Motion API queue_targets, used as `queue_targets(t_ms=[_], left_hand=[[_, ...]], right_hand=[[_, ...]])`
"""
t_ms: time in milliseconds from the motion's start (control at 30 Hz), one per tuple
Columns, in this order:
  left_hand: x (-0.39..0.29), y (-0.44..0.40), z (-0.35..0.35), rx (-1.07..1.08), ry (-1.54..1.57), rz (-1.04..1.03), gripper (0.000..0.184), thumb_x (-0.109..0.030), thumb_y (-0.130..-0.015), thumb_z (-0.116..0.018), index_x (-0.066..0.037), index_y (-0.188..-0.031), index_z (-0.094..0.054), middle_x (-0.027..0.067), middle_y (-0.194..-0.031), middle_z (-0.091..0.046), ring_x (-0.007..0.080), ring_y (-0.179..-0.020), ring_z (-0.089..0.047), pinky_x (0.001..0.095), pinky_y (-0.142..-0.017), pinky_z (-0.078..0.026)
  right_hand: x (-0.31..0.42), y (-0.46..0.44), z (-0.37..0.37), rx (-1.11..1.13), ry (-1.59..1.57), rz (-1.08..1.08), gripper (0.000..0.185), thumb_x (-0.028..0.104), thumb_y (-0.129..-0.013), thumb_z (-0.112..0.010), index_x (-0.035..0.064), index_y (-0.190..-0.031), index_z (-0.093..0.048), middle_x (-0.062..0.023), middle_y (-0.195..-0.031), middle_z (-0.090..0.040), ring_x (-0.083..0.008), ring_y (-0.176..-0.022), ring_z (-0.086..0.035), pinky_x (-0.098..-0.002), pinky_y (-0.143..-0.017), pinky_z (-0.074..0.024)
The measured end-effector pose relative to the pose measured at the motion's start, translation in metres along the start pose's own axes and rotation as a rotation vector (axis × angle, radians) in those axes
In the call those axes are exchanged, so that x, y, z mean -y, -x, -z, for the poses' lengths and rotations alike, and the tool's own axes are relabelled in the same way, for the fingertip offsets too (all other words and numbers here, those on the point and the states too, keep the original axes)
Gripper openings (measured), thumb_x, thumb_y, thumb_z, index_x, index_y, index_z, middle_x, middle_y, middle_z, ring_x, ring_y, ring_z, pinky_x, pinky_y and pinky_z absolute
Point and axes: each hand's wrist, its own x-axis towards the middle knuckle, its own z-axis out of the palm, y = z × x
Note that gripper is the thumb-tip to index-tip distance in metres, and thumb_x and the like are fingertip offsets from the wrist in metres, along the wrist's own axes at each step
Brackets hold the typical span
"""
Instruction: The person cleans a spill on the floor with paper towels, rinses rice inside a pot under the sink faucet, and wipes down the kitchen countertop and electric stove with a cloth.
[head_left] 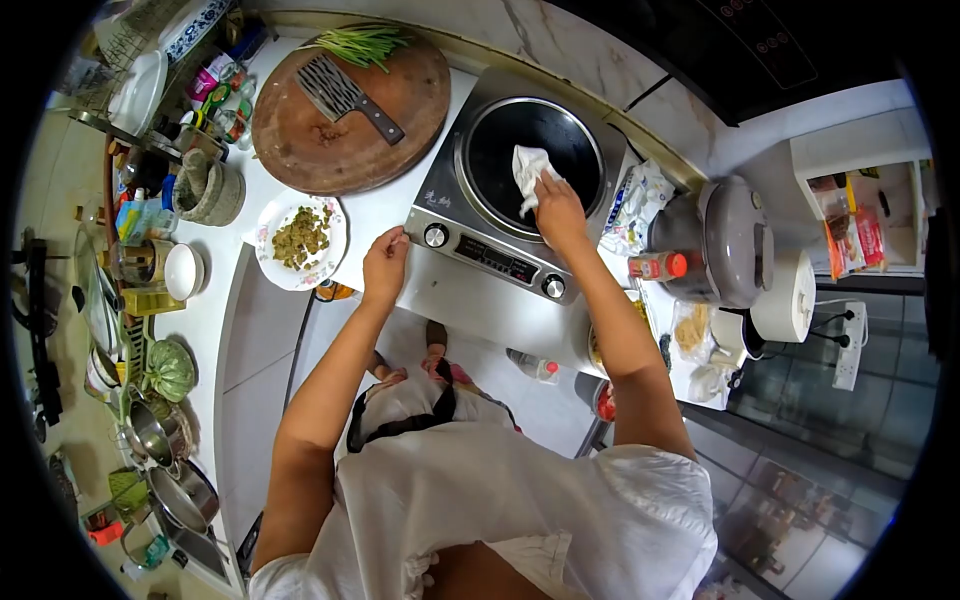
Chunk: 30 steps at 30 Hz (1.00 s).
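Observation:
A white cloth point(531, 172) is bunched in my right hand point(558, 208), whose fingers press it against the dark concave surface of a built-in-style induction cooker point(450, 222). Around that hollow runs a shiny metal ring; two knobs and a button panel line the cooker's front. By its front left corner is my left hand point(387, 265), fingers curled closed; whether they grip the corner or anything else is hidden. Left of this hand sits a floral-rimmed plate point(262, 250) with chopped greenish-brown food point(302, 238). A cleaver point(345, 97) and green stalks point(360, 45) lie on a round wooden chopping board point(300, 165).
Right of the cooker are a foil packet point(640, 205), a red-capped jar point(658, 266) and a grey rice cooker point(735, 240). A stone mortar point(208, 190), white bowl point(184, 271), green pumpkin point(170, 370) and metal pots point(183, 497) line the left counter. A bottle point(535, 366) stands below.

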Motion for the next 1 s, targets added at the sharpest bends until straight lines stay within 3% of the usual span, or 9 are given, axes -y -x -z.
queue_targets(t_ms=[133,233,333,433,567,667,767,867,1000], left_hand=[[-0.005,-0.003,-0.008,-0.045,-0.112,-0.084,0.035,-0.02,-0.09,-0.062,0.001,-0.118,-0.061,0.0087,-0.097,-0.065,0.015,-0.084,-0.06,0.0258,-0.078,-0.047],[-0.009,-0.004,-0.008,-0.054,-0.232,-0.233,0.038,-0.019,-0.086,-0.064,0.001,-0.118,-0.06,0.014,-0.105,-0.064,0.0201,-0.087,-0.062,0.0295,-0.081,-0.048],[-0.01,-0.009,-0.01,-0.073,-0.32,-0.251,0.037,-0.018,-0.082,-0.067,0.0,-0.114,-0.062,0.0153,-0.111,-0.062,0.0265,-0.09,-0.061,0.0347,-0.082,-0.049],[-0.004,-0.015,-0.008,-0.073,-0.391,-0.304,0.041,-0.019,-0.081,-0.069,0.0,-0.116,-0.061,0.0159,-0.112,-0.061,0.026,-0.091,-0.062,0.0342,-0.083,-0.049],[0.005,-0.02,-0.007,-0.065,-0.43,-0.31,0.04,-0.021,-0.079,-0.07,0.0,-0.113,-0.063,0.016,-0.112,-0.061,0.0282,-0.095,-0.062,0.0357,-0.084,-0.049],[-0.009,-0.016,-0.002,-0.04,-0.426,-0.208,0.039,-0.023,-0.078,-0.071,-0.002,-0.11,-0.064,0.016,-0.113,-0.061,0.0313,-0.103,-0.059,0.0372,-0.09,-0.047],[-0.014,-0.017,-0.003,-0.014,-0.426,-0.171,0.039,-0.024,-0.078,-0.072,-0.002,-0.109,-0.065,0.0159,-0.113,-0.061,0.0316,-0.103,-0.059,0.0371,-0.09,-0.047],[-0.011,-0.018,-0.001,-0.014,-0.434,-0.181,0.039,-0.024,-0.077,-0.072,-0.003,-0.11,-0.065,0.016,-0.113,-0.061,0.0316,-0.103,-0.059,0.0371,-0.09,-0.047],[0.001,-0.023,-0.002,-0.041,-0.455,-0.264,0.043,-0.026,-0.077,-0.074,-0.002,-0.111,-0.064,0.0164,-0.111,-0.062,0.0281,-0.093,-0.062,0.0352,-0.082,-0.05]], right_hand=[[-0.014,-0.051,-0.011,0.013,0.15,-0.024,0.045,0.021,-0.082,-0.059,0.0034,-0.122,-0.056,-0.0134,-0.137,-0.048,-0.0292,-0.118,-0.051,-0.0411,-0.101,-0.0391],[-0.005,-0.049,-0.01,0.07,0.036,-0.09,0.046,0.023,-0.083,-0.059,0.0041,-0.124,-0.055,-0.0134,-0.138,-0.047,-0.0294,-0.118,-0.05,-0.0412,-0.101,-0.0389],[0.012,-0.011,0.001,0.126,-0.023,0.003,0.044,0.028,-0.086,-0.058,0.0004,-0.121,-0.056,-0.0156,-0.132,-0.053,-0.0305,-0.117,-0.054,-0.0419,-0.1,-0.0407],[0.021,0.02,0.034,0.328,-0.151,-0.034,0.048,0.034,-0.09,-0.053,0.0042,-0.127,-0.054,-0.0097,-0.14,-0.046,-0.0241,-0.127,-0.046,-0.0467,-0.11,-0.0275],[-0.015,0.001,0.014,0.305,0.21,-0.039,0.053,0.035,-0.092,-0.049,0.0082,-0.138,-0.045,-0.0082,-0.148,-0.036,-0.026,-0.132,-0.039,-0.0553,-0.11,-0.0201],[-0.03,-0.042,0.006,0.24,0.16,-0.089,0.056,0.037,-0.093,-0.047,0.0079,-0.141,-0.04,-0.0078,-0.152,-0.028,-0.0301,-0.133,-0.037,-0.0512,-0.111,-0.0225],[-0.011,-0.063,-0.023,0.109,-0.063,-0.161,0.055,0.038,-0.094,-0.045,0.0069,-0.139,-0.041,-0.0085,-0.154,-0.023,-0.0328,-0.135,-0.034,-0.0508,-0.111,-0.0243],[0.028,-0.053,-0.019,0.139,-0.293,-0.072,0.053,0.039,-0.095,-0.044,0.0047,-0.135,-0.045,-0.0117,-0.151,-0.029,-0.0308,-0.136,-0.032,-0.0471,-0.112,-0.0248],[0.042,-0.01,0.017,0.349,-0.548,0.088,0.048,0.038,-0.099,-0.038,0.0037,-0.129,-0.052,-0.0113,-0.151,-0.03,-0.0261,-0.138,-0.03,-0.0439,-0.113,-0.0226]])
